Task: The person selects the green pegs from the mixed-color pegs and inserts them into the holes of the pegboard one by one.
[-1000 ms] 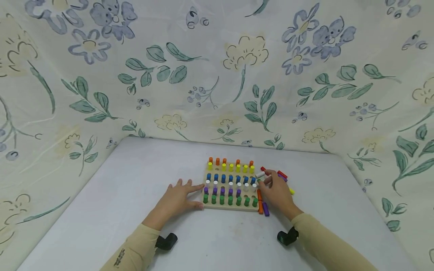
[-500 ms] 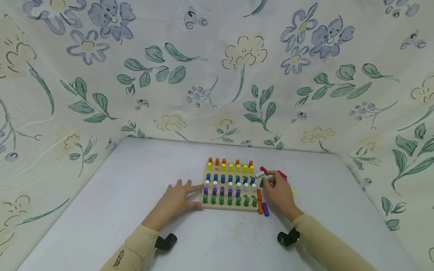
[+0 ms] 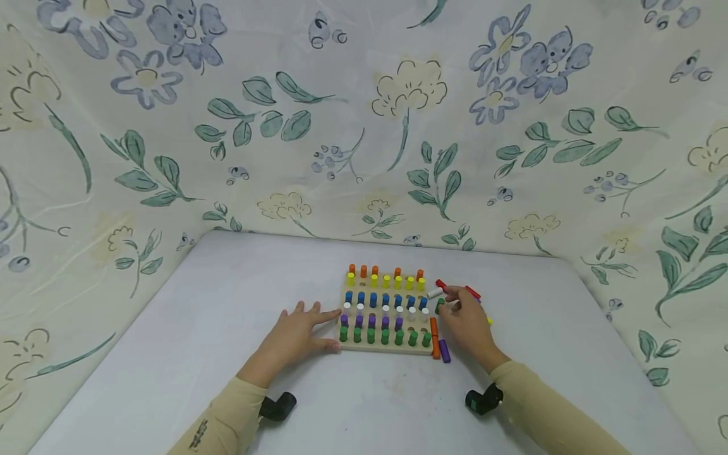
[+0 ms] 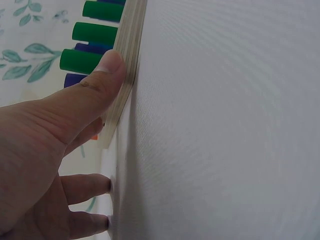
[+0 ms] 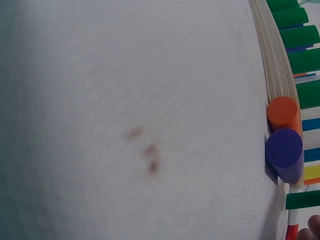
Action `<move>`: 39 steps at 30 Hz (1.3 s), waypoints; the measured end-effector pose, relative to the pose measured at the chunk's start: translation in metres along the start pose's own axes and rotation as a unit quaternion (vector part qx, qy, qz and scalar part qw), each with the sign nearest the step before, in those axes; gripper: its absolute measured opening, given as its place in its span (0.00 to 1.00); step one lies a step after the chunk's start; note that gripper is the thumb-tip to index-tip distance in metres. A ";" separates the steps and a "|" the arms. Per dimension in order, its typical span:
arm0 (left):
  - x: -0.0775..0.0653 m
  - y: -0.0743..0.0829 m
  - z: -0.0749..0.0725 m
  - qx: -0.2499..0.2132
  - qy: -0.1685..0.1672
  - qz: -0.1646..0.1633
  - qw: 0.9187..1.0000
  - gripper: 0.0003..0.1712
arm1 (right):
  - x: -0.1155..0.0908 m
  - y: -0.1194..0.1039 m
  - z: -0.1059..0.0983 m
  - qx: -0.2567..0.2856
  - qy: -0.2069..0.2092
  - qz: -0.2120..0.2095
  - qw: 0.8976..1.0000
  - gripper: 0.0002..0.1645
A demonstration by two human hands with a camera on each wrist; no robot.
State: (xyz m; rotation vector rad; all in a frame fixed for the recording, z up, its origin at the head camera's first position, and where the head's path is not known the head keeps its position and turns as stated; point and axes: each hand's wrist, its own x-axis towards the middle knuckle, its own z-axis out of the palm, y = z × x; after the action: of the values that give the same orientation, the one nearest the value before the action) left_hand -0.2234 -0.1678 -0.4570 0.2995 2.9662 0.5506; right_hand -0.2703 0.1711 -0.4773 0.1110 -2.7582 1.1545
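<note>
A wooden pegboard [image 3: 387,349] carries rows of orange, yellow, blue, white, purple and green pegs. My left hand [image 3: 296,335] lies at its left side with fingers spread, the thumb on the front edge [image 4: 131,45] and the index finger at the left side. Off the board's right side, my right hand [image 3: 467,319] has its fingertips beside a green peg [image 3: 440,306]. That green peg [image 5: 303,200] stands upright on the table, and in the right wrist view the fingertips [image 5: 314,227] show a gap from it. A white peg [image 3: 435,293] and a red peg [image 3: 440,285] lie just beyond.
Two orange pegs [image 3: 435,338] lie end to end along the board's right edge, with a purple peg [image 3: 445,351] beside them. Behind my right hand are another red peg [image 3: 473,292] and a partly covered yellow peg [image 3: 490,321]. Flowered cloth [image 3: 341,158] rises behind the table.
The green peg at my right fingertips was mostly covered one second ago and now stands visible beside them. My right hand has shifted only slightly; my left hand stays at the board.
</note>
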 end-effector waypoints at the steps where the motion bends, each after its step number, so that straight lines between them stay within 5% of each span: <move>1: 0.000 0.000 0.000 0.000 0.001 0.001 1.000 0.45 | 0.000 0.001 0.000 0.001 0.001 -0.009 1.000 0.25; 8: 0.000 0.000 0.000 0.002 0.001 0.004 1.000 0.44 | 0.000 0.002 0.000 -0.006 0.009 -0.049 0.999 0.22; 22: 0.000 0.000 0.000 -0.002 0.000 0.002 1.000 0.44 | 0.000 0.001 0.000 -0.014 0.007 -0.050 0.999 0.13; 39: 0.000 0.000 -0.002 -0.003 0.000 0.007 1.000 0.44 | -0.010 -0.001 -0.001 -0.003 0.019 -0.068 0.998 0.12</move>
State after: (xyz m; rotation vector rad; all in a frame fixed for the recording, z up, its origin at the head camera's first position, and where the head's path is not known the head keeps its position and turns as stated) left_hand -0.2236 -0.1683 -0.4550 0.3199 2.9649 0.5615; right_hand -0.2606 0.1714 -0.4777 0.2687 -2.6746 1.1023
